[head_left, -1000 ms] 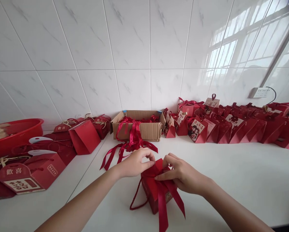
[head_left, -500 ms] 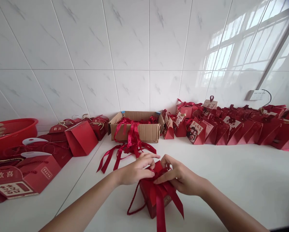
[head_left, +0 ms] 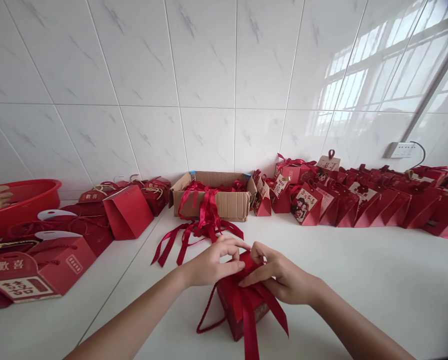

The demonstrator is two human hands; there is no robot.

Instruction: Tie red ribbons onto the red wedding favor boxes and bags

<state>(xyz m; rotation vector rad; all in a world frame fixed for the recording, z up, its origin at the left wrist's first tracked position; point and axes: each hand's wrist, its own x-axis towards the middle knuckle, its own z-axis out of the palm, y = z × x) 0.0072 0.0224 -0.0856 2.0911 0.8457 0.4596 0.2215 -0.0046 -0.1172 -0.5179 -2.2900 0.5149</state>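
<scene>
A small red gift box (head_left: 233,312) with a red rope handle (head_left: 205,315) stands on the white table in front of me. Across its top lies a red satin ribbon (head_left: 250,320), with two tails hanging down the near side. My left hand (head_left: 220,262) is at the ribbon on the box's top, thumb and fingers curled into it. From the right, my right hand (head_left: 280,275) pinches the ribbon with thumb and forefinger. The knot or loop between the two hands is partly hidden by my fingers.
Behind the gift box, a cardboard box (head_left: 231,206) holds red ribbons, several spilling over its front onto the table (head_left: 359,280). Red gift boxes (head_left: 128,212) and a red basin (head_left: 29,202) stand left. Rows of red boxes (head_left: 347,210) line the wall at right, below a power socket (head_left: 400,149).
The view has shifted slightly. Both hands stay at the ribbon on the gift box, with only small finger movements.
</scene>
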